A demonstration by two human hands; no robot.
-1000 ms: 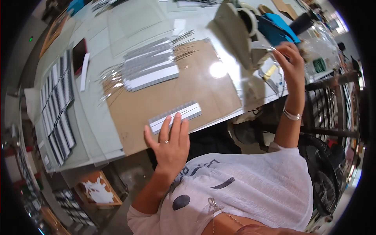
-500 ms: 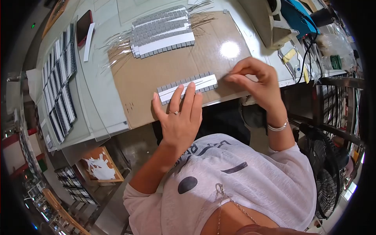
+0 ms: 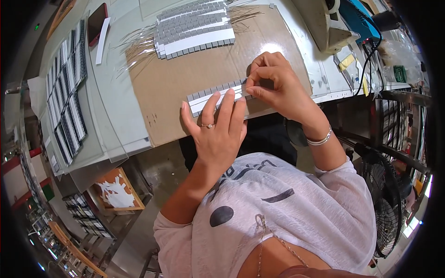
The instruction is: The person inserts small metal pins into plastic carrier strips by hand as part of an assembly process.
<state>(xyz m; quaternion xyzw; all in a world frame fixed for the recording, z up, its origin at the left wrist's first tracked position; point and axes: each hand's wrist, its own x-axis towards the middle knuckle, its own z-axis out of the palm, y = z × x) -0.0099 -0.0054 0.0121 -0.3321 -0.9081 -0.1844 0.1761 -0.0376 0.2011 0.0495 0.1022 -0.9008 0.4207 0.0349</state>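
Note:
A white strip edged with small grey squares lies near the front of a brown board, with thin dark lines running along it. My left hand, fingers stretched and spread, rests its fingertips on the strip. At the strip's right end my right hand pinches thumb and forefinger together; what is between them is too small to make out, and the hand covers that end. Farther back on the board lies a pile of similar grey-and-white strips, thin wire-like strands sticking out at both sides.
Black-and-white striped pieces lie on glass sheets at the left. Beyond them are a dark phone and a loose white strip. A beige machine and black cable stand at the back right. A fan is beside me.
My right hand has moved left, from beside the strip to over its right end, still pinched. My left hand stays on the strip. The view has shifted slightly.

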